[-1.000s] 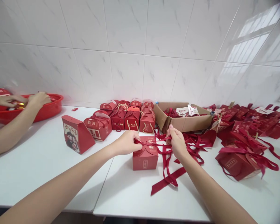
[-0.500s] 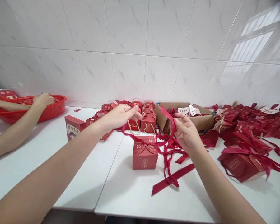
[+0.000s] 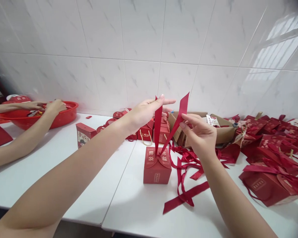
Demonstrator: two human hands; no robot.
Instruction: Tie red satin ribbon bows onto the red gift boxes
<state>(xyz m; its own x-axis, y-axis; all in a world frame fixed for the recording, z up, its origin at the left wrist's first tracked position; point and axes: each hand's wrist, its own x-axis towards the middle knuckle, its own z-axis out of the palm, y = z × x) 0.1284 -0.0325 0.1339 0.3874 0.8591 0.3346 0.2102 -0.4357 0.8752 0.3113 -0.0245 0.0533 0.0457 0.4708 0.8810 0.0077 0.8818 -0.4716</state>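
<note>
A small red gift box [image 3: 157, 169] stands on the white table [image 3: 129, 205] in front of me. A dark red ribbon [image 3: 158, 127] rises from its top in two ends. My left hand [image 3: 144, 112] pinches the left end, held straight up. My right hand [image 3: 201, 135] pinches the right end [image 3: 181, 109], which slants up to the right. Both hands hover above and behind the box.
Loose red ribbons [image 3: 186, 185] lie right of the box. Behind stand several closed red boxes [image 3: 145, 130] and an open cardboard carton [image 3: 223, 132]. More ribboned boxes [image 3: 270, 178] crowd the right. At far left another person's hands [image 3: 54, 106] reach into a red basin [image 3: 37, 115].
My hands have lifted from the box top, pulling both ribbon ends upward until they stand taut above the box. The other person's hands stay at the red basin.
</note>
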